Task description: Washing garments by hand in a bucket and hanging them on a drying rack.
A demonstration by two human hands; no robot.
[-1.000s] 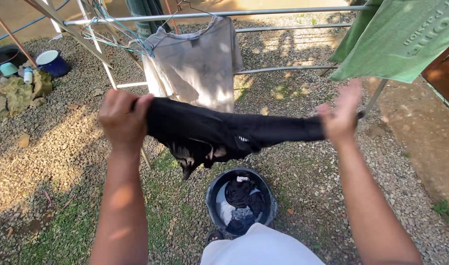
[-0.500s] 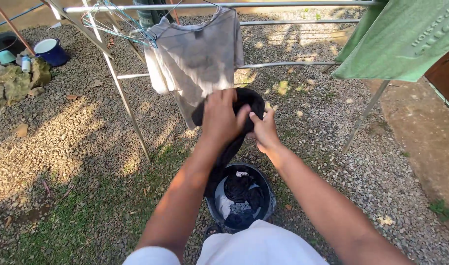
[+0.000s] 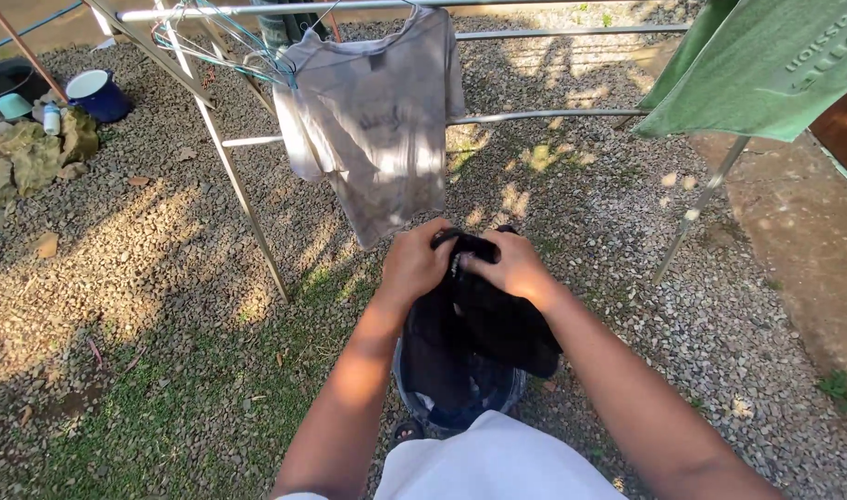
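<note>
Both hands gripped one black garment (image 3: 484, 324) at its upper edge: the left hand (image 3: 416, 264) was closed on the cloth at its left corner, and the right hand (image 3: 511, 267) was closed on it just beside, the two hands nearly touching. The garment hung bunched below the hands, directly above a dark bucket (image 3: 460, 398) standing on the gravel, and hid most of the bucket's opening. Beyond the bucket stood a metal drying rack (image 3: 544, 116). A grey T-shirt (image 3: 377, 130) hung on the rack, just beyond the hands. A green cloth (image 3: 766, 65) was draped over the rack's right end. Well to the left of the rack, a blue pot (image 3: 95, 93) sat near some stones (image 3: 35, 153).
</note>
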